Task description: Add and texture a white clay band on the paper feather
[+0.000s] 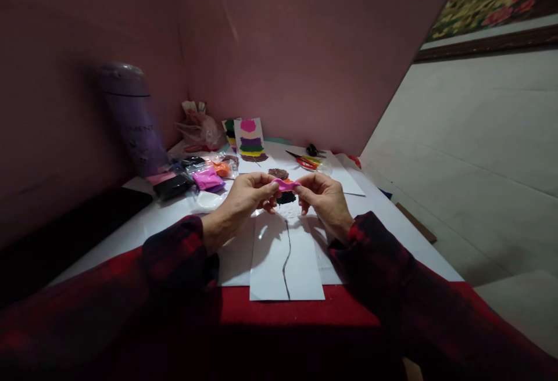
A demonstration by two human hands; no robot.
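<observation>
A strip of pink modelling clay (286,184) is stretched between my two hands, above a white sheet of paper (270,259). My left hand (249,194) pinches its left end, and my right hand (323,196) pinches the other end. Below and behind the strip, the sheet carries brown clay (278,173), a bit of orange and black clay (286,197), partly hidden by my fingers. A dark wavy line (286,262) runs down the lower part of the sheet.
On the left lie bagged clays, including a pink packet (208,178) and a black packet (173,186), near a purple bottle (133,119). A card with coloured clay bands (251,144) leans at the back. Red-handled scissors (306,162) lie at back right.
</observation>
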